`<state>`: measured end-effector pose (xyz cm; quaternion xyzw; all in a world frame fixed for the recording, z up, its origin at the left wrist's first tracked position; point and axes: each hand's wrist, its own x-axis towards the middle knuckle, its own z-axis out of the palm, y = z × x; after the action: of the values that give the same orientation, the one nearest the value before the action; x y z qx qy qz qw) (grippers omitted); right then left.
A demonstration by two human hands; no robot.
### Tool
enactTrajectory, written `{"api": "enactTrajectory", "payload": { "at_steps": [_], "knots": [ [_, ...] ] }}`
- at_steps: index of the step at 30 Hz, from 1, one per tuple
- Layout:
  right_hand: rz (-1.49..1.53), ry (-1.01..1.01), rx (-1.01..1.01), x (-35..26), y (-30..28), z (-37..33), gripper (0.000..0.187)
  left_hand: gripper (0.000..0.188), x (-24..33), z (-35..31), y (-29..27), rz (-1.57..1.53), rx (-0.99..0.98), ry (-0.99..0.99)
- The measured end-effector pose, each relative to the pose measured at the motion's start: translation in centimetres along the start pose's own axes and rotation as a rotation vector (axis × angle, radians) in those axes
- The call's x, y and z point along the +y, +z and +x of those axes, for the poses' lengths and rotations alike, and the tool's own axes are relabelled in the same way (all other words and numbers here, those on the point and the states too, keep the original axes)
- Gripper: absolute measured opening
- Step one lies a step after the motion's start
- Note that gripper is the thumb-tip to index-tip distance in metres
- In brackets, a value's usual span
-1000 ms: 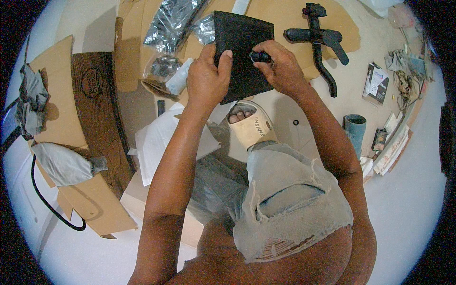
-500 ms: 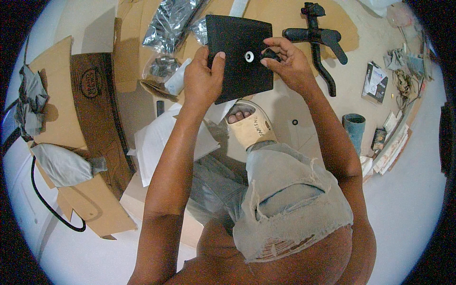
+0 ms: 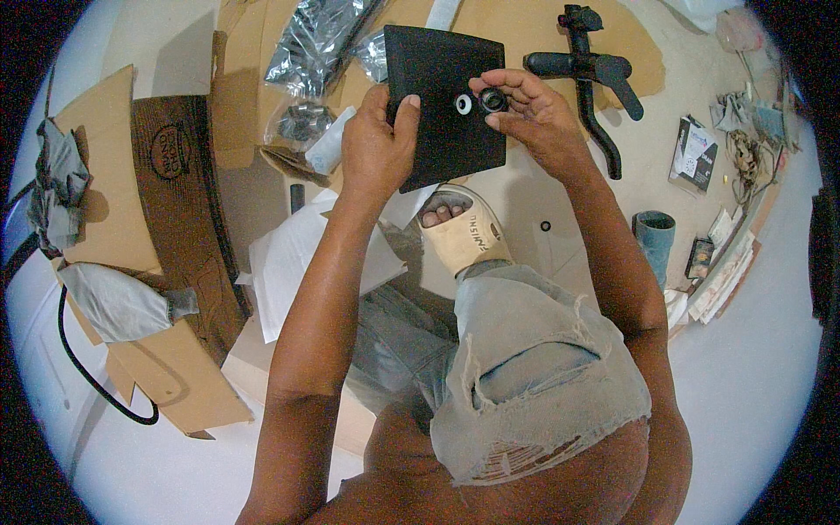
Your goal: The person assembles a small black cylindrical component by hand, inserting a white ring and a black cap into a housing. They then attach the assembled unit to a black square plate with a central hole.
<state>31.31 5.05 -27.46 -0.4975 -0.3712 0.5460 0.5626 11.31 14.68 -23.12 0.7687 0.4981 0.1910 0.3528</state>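
My left hand (image 3: pixel 382 131) grips the left edge of a flat black square plate (image 3: pixel 437 149), its thumb lying on the near face. A white ring (image 3: pixel 464 104) with a dark centre sits in that face. Between the fingertips of my right hand (image 3: pixel 538 118) is a small round black fitting (image 3: pixel 493 100) with a hollow end. It is held in front of the plate's right edge, just right of the white ring and apart from it. The plate is tilted up above my sandalled foot (image 3: pixel 468 232).
A black faucet body (image 3: pixel 582 70) lies on cardboard at the far right. Right of my right arm stands a grey-blue pipe piece (image 3: pixel 654 241); a small black ring (image 3: pixel 545 226) lies on the floor. Plastic-wrapped parts (image 3: pixel 311 44) are at the back, an opened carton (image 3: pixel 179 166) at left.
My right hand has turned the black fitting so its hollow round end now shows, and brought it slightly nearer the white ring. The plate has shifted slightly right.
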Motion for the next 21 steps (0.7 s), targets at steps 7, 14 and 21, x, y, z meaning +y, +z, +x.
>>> {"api": "enactTrajectory", "payload": {
  "at_steps": [7, 14, 21],
  "knots": [
    [0.067, 0.04, 0.013, 0.1, 0.2, -0.2, 0.042, 0.031, -1.8, 0.2, -0.3, 0.141, -0.012, -0.048],
    [-0.115, -0.065, -0.002, -0.3, 1.1, -0.9, 0.037, 0.038, -4.8, -0.3, 0.1, 0.249, -0.053, -0.176],
    [0.213, 0.059, -0.026, -1.6, 2.5, -1.3, 0.039, 0.038, -2.2, -2.1, -0.1, 0.367, 0.13, 0.041]
  ]
}}
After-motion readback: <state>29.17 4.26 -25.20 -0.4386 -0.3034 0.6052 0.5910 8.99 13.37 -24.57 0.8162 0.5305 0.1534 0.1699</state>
